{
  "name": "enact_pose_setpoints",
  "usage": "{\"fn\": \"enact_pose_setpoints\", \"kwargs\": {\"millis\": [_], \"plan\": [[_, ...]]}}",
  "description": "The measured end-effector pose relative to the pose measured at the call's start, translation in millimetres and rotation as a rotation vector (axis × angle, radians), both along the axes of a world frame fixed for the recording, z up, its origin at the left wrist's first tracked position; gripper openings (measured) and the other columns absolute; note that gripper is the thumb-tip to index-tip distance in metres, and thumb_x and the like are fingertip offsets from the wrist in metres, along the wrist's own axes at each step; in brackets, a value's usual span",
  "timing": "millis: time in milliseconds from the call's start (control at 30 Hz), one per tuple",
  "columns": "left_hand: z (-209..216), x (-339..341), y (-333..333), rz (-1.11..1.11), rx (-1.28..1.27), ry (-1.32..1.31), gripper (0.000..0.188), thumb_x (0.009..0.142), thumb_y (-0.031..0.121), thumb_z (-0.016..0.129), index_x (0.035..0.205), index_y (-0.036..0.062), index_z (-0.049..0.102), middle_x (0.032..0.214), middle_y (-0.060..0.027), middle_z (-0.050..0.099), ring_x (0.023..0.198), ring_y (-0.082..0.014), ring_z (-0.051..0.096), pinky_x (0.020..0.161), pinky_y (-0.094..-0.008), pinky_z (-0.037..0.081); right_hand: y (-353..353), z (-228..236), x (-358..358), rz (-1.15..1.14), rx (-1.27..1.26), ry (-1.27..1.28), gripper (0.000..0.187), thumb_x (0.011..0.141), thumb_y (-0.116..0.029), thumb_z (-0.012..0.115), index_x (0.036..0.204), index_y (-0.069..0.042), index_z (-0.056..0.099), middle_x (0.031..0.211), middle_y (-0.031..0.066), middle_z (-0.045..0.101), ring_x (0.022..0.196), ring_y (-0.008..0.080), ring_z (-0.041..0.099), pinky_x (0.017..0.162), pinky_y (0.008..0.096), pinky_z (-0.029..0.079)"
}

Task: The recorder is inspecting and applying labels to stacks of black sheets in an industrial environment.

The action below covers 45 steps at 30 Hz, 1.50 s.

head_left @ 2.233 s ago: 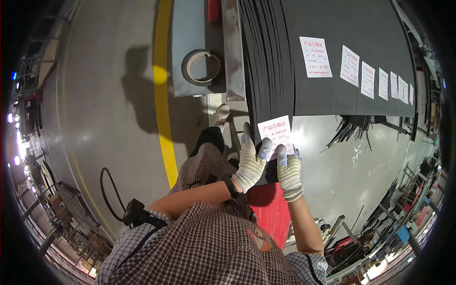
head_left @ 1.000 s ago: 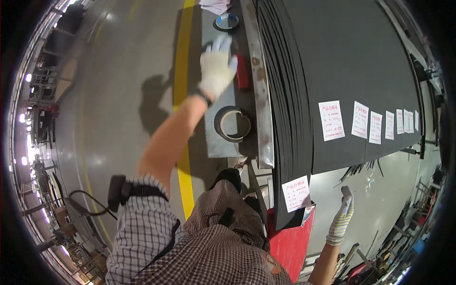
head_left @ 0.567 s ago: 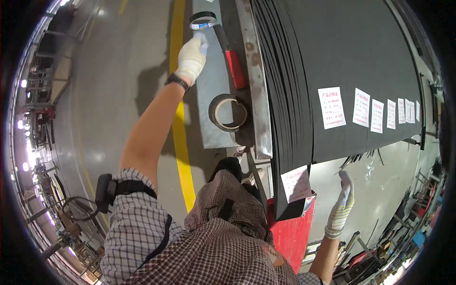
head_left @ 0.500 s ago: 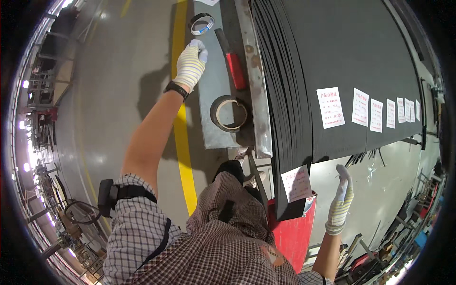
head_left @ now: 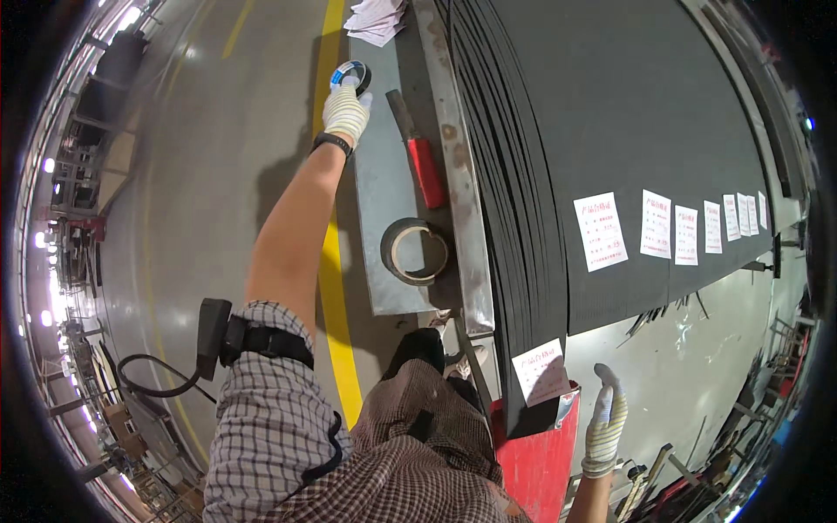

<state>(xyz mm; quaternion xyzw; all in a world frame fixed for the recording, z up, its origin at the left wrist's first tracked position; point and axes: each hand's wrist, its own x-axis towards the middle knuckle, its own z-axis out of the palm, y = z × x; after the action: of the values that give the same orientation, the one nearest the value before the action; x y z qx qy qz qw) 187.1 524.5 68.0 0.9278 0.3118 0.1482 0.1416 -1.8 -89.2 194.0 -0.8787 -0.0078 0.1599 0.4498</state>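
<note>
My left hand (head_left: 347, 115), in a striped knit glove, has its fingers closed on the edge of a small tape roll (head_left: 362, 80) with a black outside and a blue-and-white core, over the left edge of a grey metal ledge (head_left: 381, 261). Nearer me on that ledge lie a red-handled knife (head_left: 424, 173) with a dark blade and a larger black tape roll (head_left: 390, 261). My right hand (head_left: 605, 425), gloved alike, is held up with fingers stretched and nothing in it, right of a white printed label (head_left: 540, 373) on the corner of the black sheet stack (head_left: 532, 288).
Several white labels (head_left: 601, 232) lie in a row on the top black sheet. Loose white papers (head_left: 377, 19) sit at the ledge's far end. A raised metal bar (head_left: 465, 192) runs between ledge and stack. Below the stack's near corner stands a red metal part (head_left: 536, 462).
My left hand has reached forward and taken hold of the small tape roll, which is now turned and slightly further left. My right hand stays raised and empty. The view has shifted forward.
</note>
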Motion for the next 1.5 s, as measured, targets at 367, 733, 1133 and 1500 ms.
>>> {"fn": "enact_pose_setpoints", "kwargs": {"millis": [367, 733, 1133, 1500], "plan": [[117.5, -168.4, -228.0, -0.884, 0.153, -0.280, 0.030, 0.064, 0.010, 0.066, 0.093, 0.0113, 0.059, 0.103, -0.0117, 0.056, 0.099, -0.0339, 0.053, 0.085, -0.0499, 0.043, 91.7, 46.1, 33.4, 0.142, 0.360, 0.009, 0.039, 0.091, -0.022, 0.051, 0.121, 0.002, 0.057, 0.123, 0.0183, 0.058, 0.119, 0.0272, 0.052, 0.104, 0.0387, 0.037], [150.4, -261.7, -347.2, -0.446, -0.959, -0.375, 0.037, 0.072, 0.007, 0.077, 0.106, 0.0051, 0.064, 0.108, -0.0079, 0.062, 0.089, -0.0139, 0.062, 0.072, -0.0252, 0.052, 76.6, 55.1, -0.1, 0.176, 0.323, 0.074, 0.025, 0.085, -0.011, 0.067, 0.107, -0.001, 0.059, 0.081, 0.0071, 0.067, 0.074, 0.0195, 0.064, 0.074, 0.0307, 0.050], [154.1, -271.3, -370.6, -0.746, -1.548, 0.060, 0.043, 0.087, 0.018, 0.068, 0.125, 0.0017, 0.056, 0.112, -0.0070, 0.064, 0.102, -0.0096, 0.057, 0.089, -0.0264, 0.045, 43.2, 65.1, -11.6, 0.474, 0.102, -0.382, 0.024, 0.085, -0.025, 0.065, 0.095, -0.004, 0.060, 0.095, 0.0139, 0.060, 0.086, 0.0317, 0.059, 0.080, 0.0428, 0.046], [128.6, -292.7, -405.8, -0.411, -1.309, -0.261, 0.020, 0.082, 0.009, 0.071, 0.100, 0.0054, 0.062, 0.091, -0.0006, 0.060, 0.082, -0.0086, 0.057, 0.074, -0.0234, 0.046, 24.3, 44.6, -25.7, 0.708, -0.140, -0.422, 0.035, 0.078, -0.033, 0.076, 0.095, -0.006, 0.062, 0.099, 0.0148, 0.064, 0.099, 0.0353, 0.061, 0.082, 0.0436, 0.049]]}}
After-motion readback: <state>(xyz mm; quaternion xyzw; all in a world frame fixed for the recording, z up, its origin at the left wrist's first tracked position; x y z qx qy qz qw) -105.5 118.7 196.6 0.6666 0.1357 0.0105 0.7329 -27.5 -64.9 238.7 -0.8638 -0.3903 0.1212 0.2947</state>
